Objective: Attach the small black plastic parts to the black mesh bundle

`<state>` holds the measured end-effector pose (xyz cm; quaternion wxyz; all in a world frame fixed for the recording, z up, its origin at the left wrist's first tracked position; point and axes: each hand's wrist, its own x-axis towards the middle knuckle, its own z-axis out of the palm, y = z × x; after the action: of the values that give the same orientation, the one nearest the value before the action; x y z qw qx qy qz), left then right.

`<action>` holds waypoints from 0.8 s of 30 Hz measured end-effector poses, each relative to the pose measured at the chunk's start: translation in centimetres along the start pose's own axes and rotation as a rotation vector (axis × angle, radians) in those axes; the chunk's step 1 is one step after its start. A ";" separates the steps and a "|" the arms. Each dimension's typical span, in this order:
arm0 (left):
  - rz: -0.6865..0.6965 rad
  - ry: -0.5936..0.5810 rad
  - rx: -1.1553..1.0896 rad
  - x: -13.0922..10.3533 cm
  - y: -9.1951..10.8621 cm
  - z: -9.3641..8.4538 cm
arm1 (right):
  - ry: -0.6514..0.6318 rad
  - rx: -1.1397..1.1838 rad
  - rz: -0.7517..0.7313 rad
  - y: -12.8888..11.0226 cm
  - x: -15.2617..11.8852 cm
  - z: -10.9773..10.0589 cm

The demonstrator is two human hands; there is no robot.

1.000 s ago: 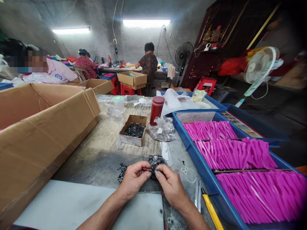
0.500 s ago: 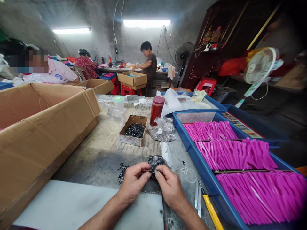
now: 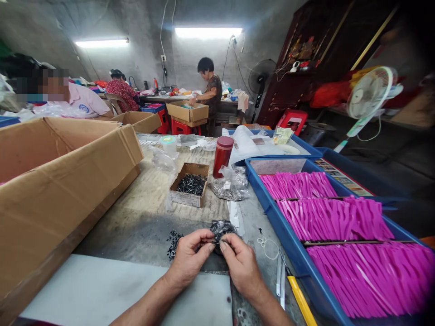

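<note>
My left hand (image 3: 194,253) is closed, thumb against forefinger, pinching something small and dark that I cannot make out. Facing it, my right hand (image 3: 238,258) makes a similar pinch, and the fingertips of both almost meet. What sits between them is too small to name. Just behind the fingertips lies a clear plastic bag of black parts (image 3: 222,227). Left of my left hand is a loose pile of small black pieces (image 3: 174,241). Under my forearms lies a pale flat board (image 3: 136,290).
A blue crate (image 3: 272,213) of magenta plastic strips (image 3: 370,271) stands right, beside a yellow-handled tool (image 3: 301,299). A large cardboard box (image 3: 68,190) borders the left. Ahead are a small box of black pins (image 3: 186,199), a red canister (image 3: 223,156) and a bag of metal bits (image 3: 229,188). Several people sit beyond.
My hands stay in almost the same place, still pinched together. Across the room, the person at the far cardboard box has moved their arm slightly.
</note>
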<state>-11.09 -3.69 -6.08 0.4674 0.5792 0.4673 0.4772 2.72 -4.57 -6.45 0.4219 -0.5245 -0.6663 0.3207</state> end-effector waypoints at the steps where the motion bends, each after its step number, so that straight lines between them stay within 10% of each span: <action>1: -0.001 -0.003 -0.003 0.0 0.0 0.0 | -0.003 0.005 0.000 0.0 0.0 0.0; 24: 0.041 -0.027 0.043 -0.2 -0.3 0.1 | -0.008 -0.014 -0.006 -0.2 0.0 0.0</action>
<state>-11.07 -3.83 -6.35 0.4512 0.6051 0.4590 0.4685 2.66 -4.59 -6.30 0.4164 -0.5241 -0.6719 0.3170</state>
